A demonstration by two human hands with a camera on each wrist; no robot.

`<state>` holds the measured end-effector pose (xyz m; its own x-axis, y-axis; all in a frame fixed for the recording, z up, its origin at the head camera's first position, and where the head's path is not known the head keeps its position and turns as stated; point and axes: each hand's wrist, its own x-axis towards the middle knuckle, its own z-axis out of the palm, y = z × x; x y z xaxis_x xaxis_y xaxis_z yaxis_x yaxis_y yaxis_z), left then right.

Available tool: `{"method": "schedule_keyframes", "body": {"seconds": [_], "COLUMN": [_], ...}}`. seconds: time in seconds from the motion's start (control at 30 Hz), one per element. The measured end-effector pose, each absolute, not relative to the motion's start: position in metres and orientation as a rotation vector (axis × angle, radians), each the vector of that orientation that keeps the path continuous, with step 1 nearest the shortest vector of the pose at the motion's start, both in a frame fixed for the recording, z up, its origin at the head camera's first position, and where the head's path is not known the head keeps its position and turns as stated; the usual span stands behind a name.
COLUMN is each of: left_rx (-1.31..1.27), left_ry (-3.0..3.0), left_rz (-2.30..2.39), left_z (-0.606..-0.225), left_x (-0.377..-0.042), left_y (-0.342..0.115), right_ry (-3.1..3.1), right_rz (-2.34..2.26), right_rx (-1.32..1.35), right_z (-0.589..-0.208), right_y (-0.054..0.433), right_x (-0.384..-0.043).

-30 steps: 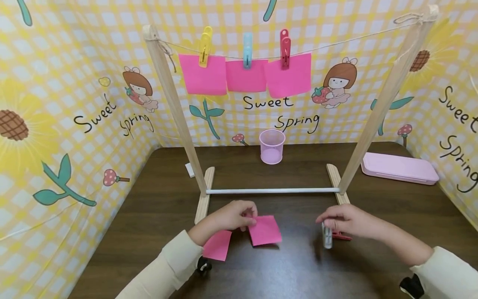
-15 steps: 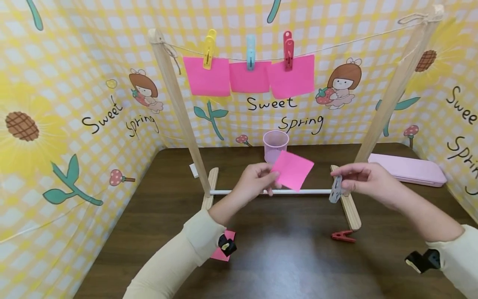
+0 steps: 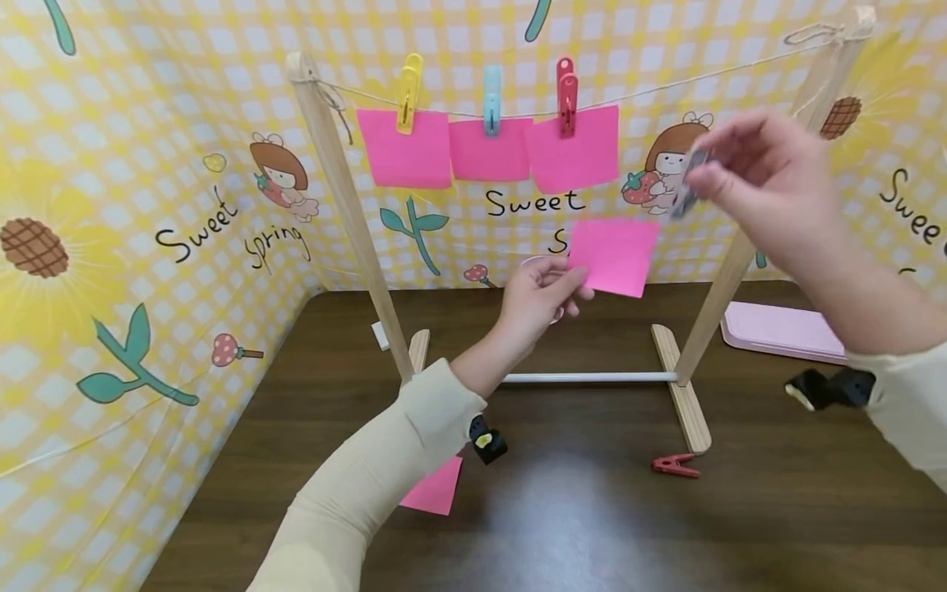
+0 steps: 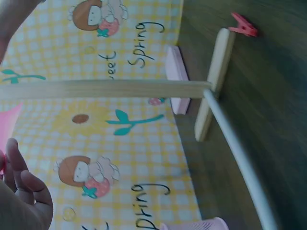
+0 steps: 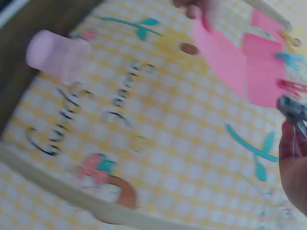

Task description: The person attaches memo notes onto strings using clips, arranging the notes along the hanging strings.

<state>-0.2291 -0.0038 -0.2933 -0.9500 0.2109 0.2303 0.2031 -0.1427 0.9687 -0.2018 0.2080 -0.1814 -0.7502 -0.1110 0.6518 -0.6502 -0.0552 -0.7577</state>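
Observation:
My left hand [image 3: 543,296] pinches a pink sticky note [image 3: 616,256] by its left edge, holding it in the air below the string [image 3: 710,80]. Up and to the right of the note, my right hand [image 3: 777,185] grips a grey clothespin [image 3: 690,187] between thumb and fingers; the clothespin also shows in the right wrist view. Three pink notes hang side by side on the string, under a yellow clothespin [image 3: 408,94], a light blue clothespin [image 3: 491,100] and a red clothespin [image 3: 566,97]. In the left wrist view only part of the held note [image 4: 8,125] shows.
The string runs between two wooden posts [image 3: 355,222] joined low down by a white rod [image 3: 592,377]. On the table lie another pink note [image 3: 436,487], a red clothespin [image 3: 675,465] and a pink case [image 3: 780,330]. A pink mesh cup [image 5: 57,55] stands behind my left hand.
Both hands have risen from the table toward the string, the left lifting the pink note and moving right, the right raising the grey clothespin. The hanging notes stay put.

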Motion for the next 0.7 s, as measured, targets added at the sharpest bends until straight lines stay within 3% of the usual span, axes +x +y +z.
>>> {"method": "schedule_keyframes", "body": {"seconds": [0.27,0.7], "left_rx": [0.435,0.451], "left_ry": [1.958,1.92], "left_rz": [2.455,2.512], "left_z": [-0.263,-0.225], "left_x": [-0.235,-0.243], "left_y": [0.023,0.044], "right_ry": [-1.59,-2.002], "right_rz": [1.515,1.146], "right_rx": [0.964,0.743], "right_z": [-0.126,-0.095], "right_y": [0.186,0.181], "right_x": [-0.229,-0.243]}}
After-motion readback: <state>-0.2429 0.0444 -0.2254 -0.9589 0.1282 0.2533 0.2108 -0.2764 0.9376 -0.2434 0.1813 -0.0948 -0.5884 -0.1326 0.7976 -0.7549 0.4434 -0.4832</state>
